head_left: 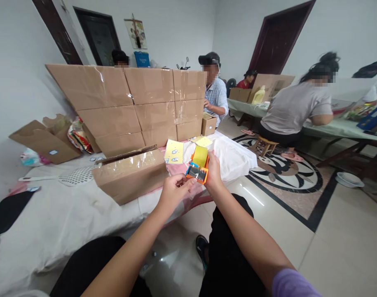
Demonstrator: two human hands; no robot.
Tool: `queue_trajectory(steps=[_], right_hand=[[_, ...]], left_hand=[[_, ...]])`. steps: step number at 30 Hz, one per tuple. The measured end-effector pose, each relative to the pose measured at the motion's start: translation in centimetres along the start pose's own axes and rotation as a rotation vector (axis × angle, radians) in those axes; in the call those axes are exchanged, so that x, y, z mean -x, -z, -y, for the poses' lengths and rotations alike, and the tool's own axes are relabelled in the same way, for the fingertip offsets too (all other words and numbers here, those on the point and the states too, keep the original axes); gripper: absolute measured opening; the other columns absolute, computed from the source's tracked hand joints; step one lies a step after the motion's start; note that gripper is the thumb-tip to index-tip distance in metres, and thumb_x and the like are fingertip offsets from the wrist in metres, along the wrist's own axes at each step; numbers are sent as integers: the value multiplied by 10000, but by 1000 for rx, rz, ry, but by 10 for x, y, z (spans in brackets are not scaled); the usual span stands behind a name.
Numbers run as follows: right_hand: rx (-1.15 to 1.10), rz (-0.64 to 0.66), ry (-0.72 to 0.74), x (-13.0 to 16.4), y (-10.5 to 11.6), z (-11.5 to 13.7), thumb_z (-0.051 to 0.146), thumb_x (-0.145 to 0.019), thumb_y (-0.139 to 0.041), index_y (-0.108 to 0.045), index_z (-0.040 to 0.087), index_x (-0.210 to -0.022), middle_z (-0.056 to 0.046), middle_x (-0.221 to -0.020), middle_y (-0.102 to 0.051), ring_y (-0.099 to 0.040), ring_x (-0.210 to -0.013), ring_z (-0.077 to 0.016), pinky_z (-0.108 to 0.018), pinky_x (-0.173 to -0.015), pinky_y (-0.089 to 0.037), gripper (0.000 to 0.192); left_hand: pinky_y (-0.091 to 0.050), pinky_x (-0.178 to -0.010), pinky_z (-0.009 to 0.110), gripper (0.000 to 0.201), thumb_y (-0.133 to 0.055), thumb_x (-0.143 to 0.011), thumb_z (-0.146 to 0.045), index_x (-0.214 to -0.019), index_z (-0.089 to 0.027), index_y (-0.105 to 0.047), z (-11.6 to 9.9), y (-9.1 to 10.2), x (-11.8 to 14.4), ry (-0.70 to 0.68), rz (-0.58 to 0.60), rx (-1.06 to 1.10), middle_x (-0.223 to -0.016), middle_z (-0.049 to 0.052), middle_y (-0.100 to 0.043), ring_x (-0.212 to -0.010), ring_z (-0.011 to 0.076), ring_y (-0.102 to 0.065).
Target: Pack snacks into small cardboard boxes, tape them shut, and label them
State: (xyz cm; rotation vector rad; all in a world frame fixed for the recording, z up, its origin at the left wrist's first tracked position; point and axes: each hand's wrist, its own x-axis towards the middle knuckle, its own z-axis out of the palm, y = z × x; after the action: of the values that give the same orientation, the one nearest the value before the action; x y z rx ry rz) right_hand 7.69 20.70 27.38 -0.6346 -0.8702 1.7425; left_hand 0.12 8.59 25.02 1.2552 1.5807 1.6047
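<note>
Right hand (pixel 213 170) clamps around the orange tape dispenser (pixel 197 170), no readable writing on it; left hand (pixel 173 190) pinches fingers together at its near-left edge.

The tape dispenser (pixel 197 170) is orange with a yellowish tape roll, the stacked cartons (pixel 129 107) plain brown, the sticker sheet (pixel 174 152) pale yellow with small blue-white labels, the table cover (pixel 61 214) off-white, and the floor medallion (pixel 287 173) black-and-cream swirled.

the right hand (pixel 213 171) grips an orange tape dispenser (pixel 198 168) with a yellow roll; the left hand (pixel 173 190) pinches at its near edge, above a taped cardboard box (pixel 131 175) on the white-covered table (pixel 67 214).
</note>
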Motion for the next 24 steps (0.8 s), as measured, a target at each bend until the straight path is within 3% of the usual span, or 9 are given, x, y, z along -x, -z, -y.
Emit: queue_trajectory(steps=[4, 8, 13, 18, 24], right_hand=[[57, -8, 24, 0, -1, -3, 400, -878, -542, -529, 219, -891, 31, -674, -618, -634, -592, -166, -290, -574, -554, 182], [183, 89, 24, -1, 0, -8, 500, -917, -491, -546, 207, -884, 4, -679, -614, -649, -658, -184, -301, -597, -555, 300], [271, 119, 178, 1, -3, -11, 575, -932, -487, -570, 207, -824, -8, -656, -591, -650, -704, -192, -295, -603, -548, 392], [238, 166, 202, 0, -10, -12, 503, -916, -591, -590, 214, -862, -12, -736, -632, -667, -750, -180, -296, -655, -558, 294], [323, 144, 474, -19, -9, -13, 433, -910, -631, -603, 244, -961, -13, -899, -650, -669, -882, -179, -310, -741, -562, 198]], left_hand=[[-382, -520, 237, 345, -684, -798, -457, -620, -169, -618, -2, 3, 5, 55, -22, -42, -560, 8, -626, -503, 111, -499], [-388, -515, 238, 319, -691, -793, -456, -655, -171, -655, -3, 9, 10, 109, -39, -68, -551, 5, -630, -495, 117, -513], [-392, -518, 234, 353, -669, -819, -419, -562, -184, -613, -4, 18, 13, 125, -11, -159, -510, 8, -619, -483, 116, -516], [-368, -473, 228, 369, -646, -831, -398, -524, -202, -587, -1, 24, 9, 198, 11, -155, -488, 2, -612, -438, 106, -482], [-330, -423, 229, 404, -642, -842, -400, -505, -214, -518, -7, 33, 5, 269, -12, -168, -427, -21, -560, -385, 97, -421]])
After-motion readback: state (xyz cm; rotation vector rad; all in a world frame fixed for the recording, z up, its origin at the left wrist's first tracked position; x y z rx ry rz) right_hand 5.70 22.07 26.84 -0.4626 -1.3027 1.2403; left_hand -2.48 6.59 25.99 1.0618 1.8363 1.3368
